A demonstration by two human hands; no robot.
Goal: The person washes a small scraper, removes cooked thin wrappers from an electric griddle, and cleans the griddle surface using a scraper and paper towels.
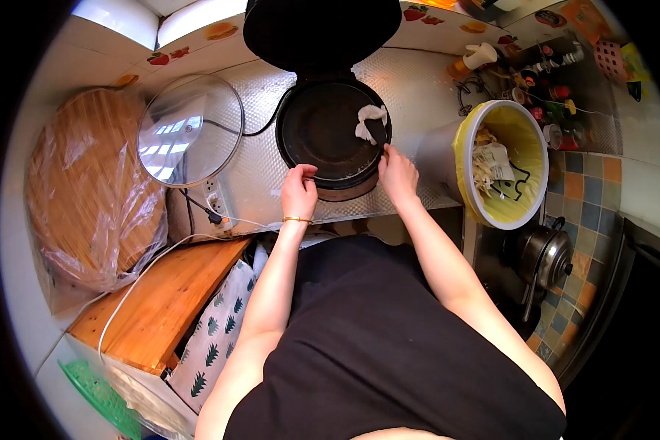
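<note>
A round black electric griddle (323,139) sits on the counter with its lid (323,37) raised behind it. My right hand (398,176) is closed on a black spatula-like tool (376,133), its flat end over the right side of the griddle plate. A crumpled white tissue (365,116) lies around that end; whether the tool presses on it I cannot tell. My left hand (299,194) is at the griddle's front left edge, its fingers curled at the rim. A bracelet circles the left wrist.
A glass lid (191,130) leans at the left beside a plastic-wrapped round wooden board (95,191). To the right stands a bin with a yellow liner (522,194), scraps inside. Beyond it are bottles (557,110) and a metal pot (546,257). The griddle's cord (260,134) runs left.
</note>
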